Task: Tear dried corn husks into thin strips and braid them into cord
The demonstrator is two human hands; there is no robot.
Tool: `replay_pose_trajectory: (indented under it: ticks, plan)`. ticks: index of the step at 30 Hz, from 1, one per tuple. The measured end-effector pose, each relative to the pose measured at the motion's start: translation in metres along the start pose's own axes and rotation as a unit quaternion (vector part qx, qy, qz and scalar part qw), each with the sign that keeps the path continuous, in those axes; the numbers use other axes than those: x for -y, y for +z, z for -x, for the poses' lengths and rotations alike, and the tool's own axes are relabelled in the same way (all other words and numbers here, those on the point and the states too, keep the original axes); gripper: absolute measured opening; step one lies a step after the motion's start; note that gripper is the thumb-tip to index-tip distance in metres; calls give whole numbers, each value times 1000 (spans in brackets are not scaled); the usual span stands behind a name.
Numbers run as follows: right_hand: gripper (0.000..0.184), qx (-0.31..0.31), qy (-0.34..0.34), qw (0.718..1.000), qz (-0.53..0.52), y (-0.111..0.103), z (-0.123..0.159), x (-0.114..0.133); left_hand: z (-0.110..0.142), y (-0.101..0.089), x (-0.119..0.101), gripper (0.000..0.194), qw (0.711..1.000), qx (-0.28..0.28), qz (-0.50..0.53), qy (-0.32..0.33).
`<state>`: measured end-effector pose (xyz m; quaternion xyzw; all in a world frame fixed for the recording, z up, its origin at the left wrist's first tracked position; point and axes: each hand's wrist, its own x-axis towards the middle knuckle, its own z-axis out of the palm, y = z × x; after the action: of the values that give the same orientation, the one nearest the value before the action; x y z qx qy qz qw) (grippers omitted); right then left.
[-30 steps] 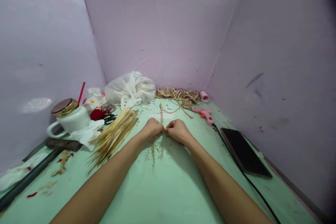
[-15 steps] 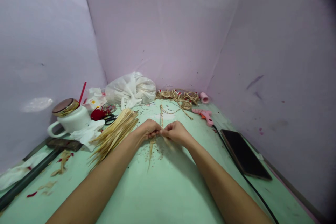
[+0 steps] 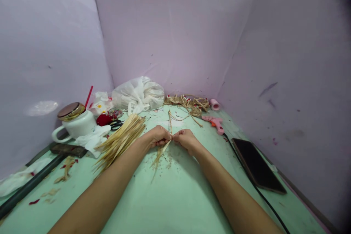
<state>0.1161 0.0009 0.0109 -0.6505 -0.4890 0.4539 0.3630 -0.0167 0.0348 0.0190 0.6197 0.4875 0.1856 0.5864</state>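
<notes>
My left hand [image 3: 161,137] and my right hand [image 3: 185,140] meet at the middle of the table, fingertips pinched close together. Both are closed on the near end of a thin braid [image 3: 170,122] of straw-coloured strips, which runs away from me along the tabletop. Loose strip ends [image 3: 162,152] hang toward me below the fingers. Beside my left forearm lies a bundle of dry flat strips [image 3: 122,139]. Exactly which strip each fingertip pinches is too small to tell.
Left: a white mug [image 3: 80,126], a hammer [image 3: 68,150], scissors [image 3: 116,125] and red yarn [image 3: 104,119]. Behind: a plastic bag [image 3: 139,95] and braided pieces [image 3: 189,102]. Right: a pink glue gun [image 3: 215,122] with a black cord, and a phone [image 3: 259,165]. Panels [image 3: 175,36] enclose the table.
The loose strip ends have swung from the right side to the left, below my left hand. My hands stay at the braid's near end. The whole view has shifted slightly.
</notes>
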Motion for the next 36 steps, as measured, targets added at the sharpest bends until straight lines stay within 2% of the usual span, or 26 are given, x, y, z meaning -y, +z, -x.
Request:
replay_pose_trajectory:
  ticks: [4,8,12,15,18,20,22,23,25,26,27,29,32,34,36]
  plan:
    - [7,32,19,999,-10,-2,-4,-5,8,-4,-12,10,989,-36,-143,-29]
    - [10,49,31,998,-33,-1,-1,-4,17,-2,-26,9,968,-63,-240,-40]
    - [10,49,42,995,-70,1,1,-2,28,19,-35,5,930,-112,-351,-7]
    - [14,35,57,993,-96,3,0,-4,36,43,-34,17,886,-166,-432,15]
    - [18,25,66,991,-112,3,-2,-5,42,56,-35,22,867,-161,-468,57]
    - [17,36,62,990,-121,1,-2,-5,44,51,-40,16,882,-136,-447,63]
    - [14,64,57,988,-129,-4,-1,-2,42,37,-46,9,916,-102,-386,32]
    - [12,80,56,986,-132,-7,-1,-1,40,27,-49,14,931,-108,-348,1]
    - [9,110,59,983,-137,-13,0,1,32,11,-50,17,948,-165,-272,-23]
    - [8,122,62,981,-139,-15,0,1,27,5,-48,17,960,-167,-219,-40]
    - [7,134,63,979,-141,-17,-1,1,22,1,-44,18,973,-148,-164,-60]
    - [7,157,66,975,-141,-19,-2,-1,13,-1,-35,16,991,-64,-65,-96]
    - [3,181,68,971,-139,-20,-6,-4,4,2,-22,15,989,45,62,-128]
    - [3,184,62,972,-129,-20,-7,-6,0,4,-17,15,983,58,105,-143]
    - [3,176,41,978,-102,-21,-6,-5,-2,5,-14,15,984,35,105,-138]
